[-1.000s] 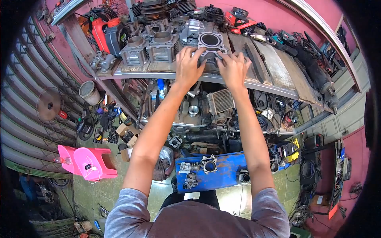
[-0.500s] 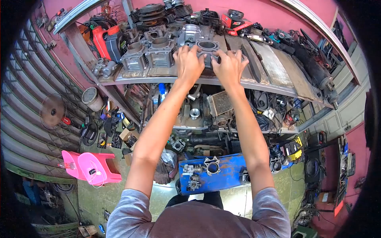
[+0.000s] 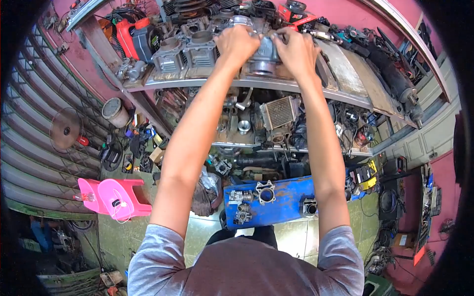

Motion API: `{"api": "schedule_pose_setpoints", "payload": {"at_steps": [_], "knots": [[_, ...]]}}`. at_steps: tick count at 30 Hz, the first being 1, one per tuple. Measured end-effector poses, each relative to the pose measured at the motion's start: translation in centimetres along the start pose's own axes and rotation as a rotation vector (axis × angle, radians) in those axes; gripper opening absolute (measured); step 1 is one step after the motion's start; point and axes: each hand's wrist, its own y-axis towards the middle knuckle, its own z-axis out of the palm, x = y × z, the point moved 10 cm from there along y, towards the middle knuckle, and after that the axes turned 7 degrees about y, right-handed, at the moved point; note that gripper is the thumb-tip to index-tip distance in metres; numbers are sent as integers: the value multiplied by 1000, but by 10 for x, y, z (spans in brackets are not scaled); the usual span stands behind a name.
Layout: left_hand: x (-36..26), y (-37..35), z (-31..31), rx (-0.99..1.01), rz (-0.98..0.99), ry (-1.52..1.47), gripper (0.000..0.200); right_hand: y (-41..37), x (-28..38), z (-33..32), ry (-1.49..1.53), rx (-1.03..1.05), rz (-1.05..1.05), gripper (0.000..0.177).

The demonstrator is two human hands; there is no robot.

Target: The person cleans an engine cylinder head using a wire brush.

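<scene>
Both my hands grip a grey metal engine cylinder block (image 3: 265, 53) on the upper shelf. It is tipped over, and its round sleeve end points toward me near the shelf's front edge. My left hand (image 3: 237, 48) is closed around its left side, with the fingertips partly hidden behind it. On the right side, my right hand (image 3: 298, 53) holds it with the thumb on the near face. Two similar cylinder blocks, one further left (image 3: 169, 58) and one nearer (image 3: 201, 52), stand upright to the left of my left hand.
The metal shelf edge (image 3: 197, 83) runs across in front of me. Behind sit a red bottle (image 3: 127, 40), a dark bottle (image 3: 144, 42) and more engine parts. Below are a radiator (image 3: 280, 113) and a blue bench (image 3: 286, 190) bearing parts. Pink stools (image 3: 129, 198) stand at left.
The cylinder block has turned from bore facing up to tipped, with its sleeve toward me. Both hands have moved up with it, and the right hand has shifted slightly rightward.
</scene>
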Motion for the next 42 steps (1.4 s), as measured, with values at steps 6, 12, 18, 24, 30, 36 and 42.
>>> {"api": "schedule_pose_setpoints", "payload": {"at_steps": [6, 12, 18, 24, 30, 36, 42], "knots": [[15, 9, 7, -32, -8, -40, 53, -23, 5, 2, -6, -49, -157, 51], [35, 10, 16, 188, 60, -249, 73, -17, -13, 10, 80, 76, -53, 68], [23, -5, 22, 395, 357, -330, 99, 0, -12, 18, 35, 341, -40, 79], [6, -19, -6, 102, 491, -124, 83, 1, -3, 17, -17, 485, -90, 88], [-9, -45, -26, -84, 610, -51, 80, -18, 14, -10, -38, 319, -157, 84], [-8, -28, -20, -84, 580, -70, 84, 0, -10, -1, 109, 291, -182, 82], [16, 12, 30, 205, 358, -174, 89, -13, -15, 2, 23, 156, -106, 63]]}}
